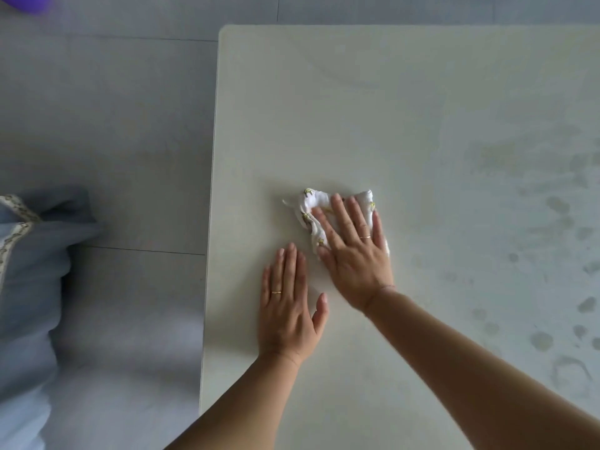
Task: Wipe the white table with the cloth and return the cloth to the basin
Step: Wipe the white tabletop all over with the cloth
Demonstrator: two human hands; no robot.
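A white cloth with small yellow prints lies bunched on the white table, near its left side. My right hand presses flat on the cloth, fingers spread over it, a ring on one finger. My left hand rests flat on the bare tabletop just left of and below the right hand, fingers together, holding nothing. No basin is in view.
Damp smears and spots cover the right part of the table. The table's left edge drops to a grey tiled floor. Blue-grey fabric with a patterned trim lies at lower left. A purple object shows at the top left corner.
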